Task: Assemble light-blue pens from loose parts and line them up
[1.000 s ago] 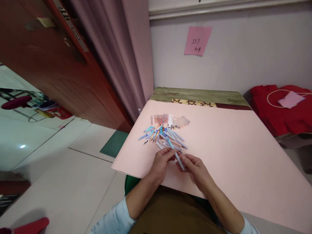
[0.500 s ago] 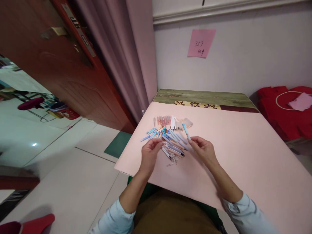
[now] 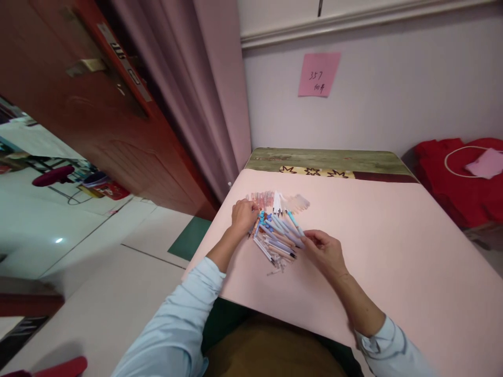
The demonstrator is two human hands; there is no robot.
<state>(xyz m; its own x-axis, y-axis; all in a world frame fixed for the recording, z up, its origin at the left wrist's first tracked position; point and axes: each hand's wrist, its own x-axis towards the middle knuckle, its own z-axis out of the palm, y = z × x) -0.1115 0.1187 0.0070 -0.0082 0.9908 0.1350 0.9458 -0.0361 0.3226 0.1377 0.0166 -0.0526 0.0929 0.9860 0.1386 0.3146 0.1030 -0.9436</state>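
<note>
A heap of pen parts lies on the pink-covered table [image 3: 385, 251]: pale lilac and peach pen barrels [image 3: 277, 238], blue and brown caps [image 3: 264, 217], and small clear pieces [image 3: 277, 264] at the near edge. My right hand [image 3: 325, 252] pinches the lower end of a pen with a light blue top [image 3: 291, 217], tilted over the heap's right side. At the heap's upper left, my left hand [image 3: 244, 215] is bent with its fingertips together, beside the caps. What lies between those fingertips is hidden. Behind the heap are pink-orange pieces [image 3: 262, 199], white refills with dark tips [image 3: 277, 203] and pale clear pieces [image 3: 299, 202].
A pink note [image 3: 319, 75] is stuck on the wall behind the table. To the right lies red cloth [image 3: 448, 178]. A brown door [image 3: 129, 157] and a mauve curtain [image 3: 208, 78] stand at the left.
My left hand has moved forward and left, from above the heap to the caps. My right hand has lowered slightly, still holding the blue-topped pen. The view has shifted a little.
</note>
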